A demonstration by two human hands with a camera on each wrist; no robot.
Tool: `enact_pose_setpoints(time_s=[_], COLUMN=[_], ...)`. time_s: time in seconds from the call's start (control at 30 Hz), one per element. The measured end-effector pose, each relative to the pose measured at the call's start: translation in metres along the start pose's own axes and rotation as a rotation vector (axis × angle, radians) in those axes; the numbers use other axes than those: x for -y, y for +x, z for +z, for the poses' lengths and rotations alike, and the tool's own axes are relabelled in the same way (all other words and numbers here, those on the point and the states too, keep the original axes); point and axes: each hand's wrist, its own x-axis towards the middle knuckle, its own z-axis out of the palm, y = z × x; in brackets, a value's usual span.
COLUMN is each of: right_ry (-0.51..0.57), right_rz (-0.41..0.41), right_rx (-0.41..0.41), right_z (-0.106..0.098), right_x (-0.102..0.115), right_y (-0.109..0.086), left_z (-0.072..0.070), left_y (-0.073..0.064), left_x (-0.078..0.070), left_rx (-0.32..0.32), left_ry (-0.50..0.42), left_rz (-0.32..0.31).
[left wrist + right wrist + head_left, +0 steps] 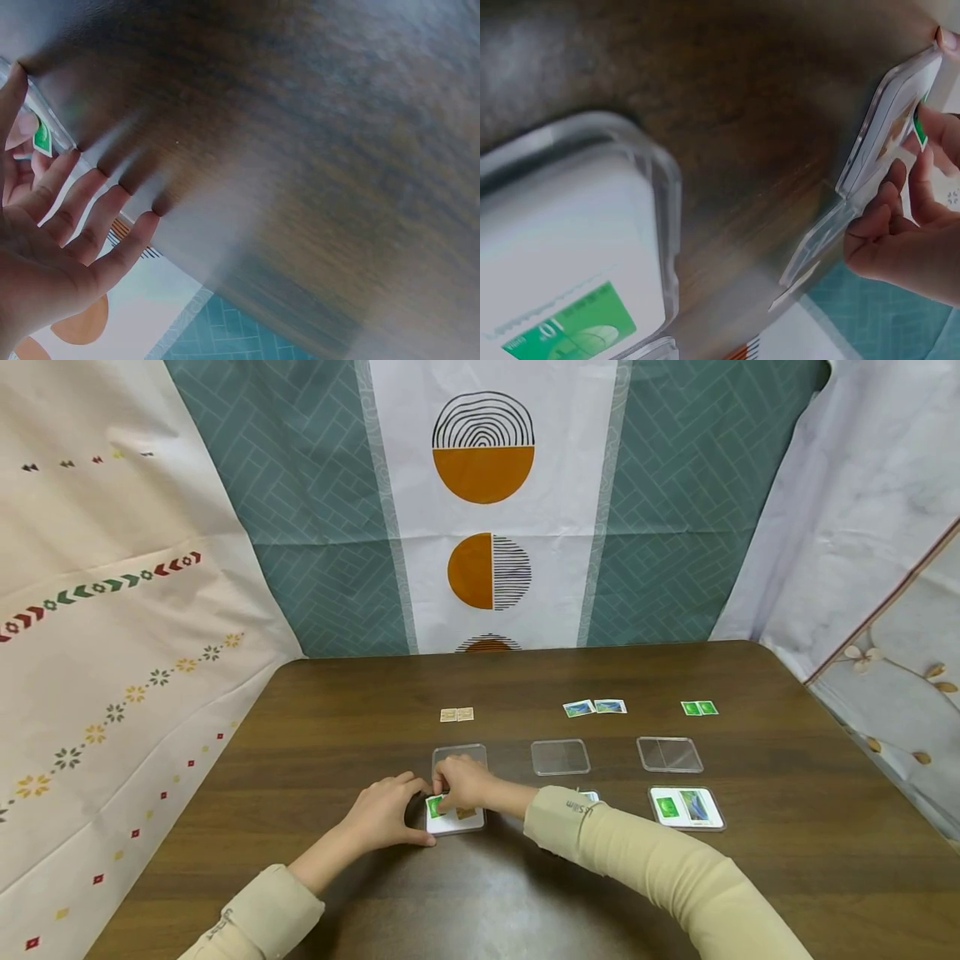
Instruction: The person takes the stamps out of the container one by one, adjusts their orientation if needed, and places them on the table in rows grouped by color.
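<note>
A small green stamp (920, 127) is pinched between the thumb and index finger of my right hand (467, 783), over the left end of a clear case with a white insert (450, 827). On that insert a brown stamp (467, 814) lies to the right, partly covered by the right hand. My left hand (380, 811) rests along the case's left side, thumb at the near corner and index finger toward the far corner. In the left wrist view its other fingers (94, 199) are spread, tips down on the table.
Behind stand clear lids (560, 757), (670, 755), one partly behind my right hand. A case with green and blue stamps (686, 808) lies at right; another hides under my sleeve. Farther back are pairs of brown stamps (457, 714), blue stamps (595, 707) and green stamps (699, 707).
</note>
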Motion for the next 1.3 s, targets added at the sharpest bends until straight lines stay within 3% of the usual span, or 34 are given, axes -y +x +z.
enact_pose_setpoints(time_s=[0.47,1.0,1.3], right_ry=[0.121,0.115,0.201], right_rz=[-0.099,-0.132,-0.129], right_rx=[-0.146,-0.117,-0.106], right_z=[0.008,0.0093,0.0102], right_x=[0.0013,-0.0041,-0.0084], right_y=[-0.0049,-0.0064,-0.0081], left_z=[-0.0012,-0.0022,-0.0013], left_y=[-0.001,-0.0006,-0.0007], left_x=[-0.001,-0.0032,-0.0031], left_rx=[-0.015,0.01,0.015], left_ry=[0.005,-0.008,-0.014], left_rz=[-0.004,-0.034,-0.035])
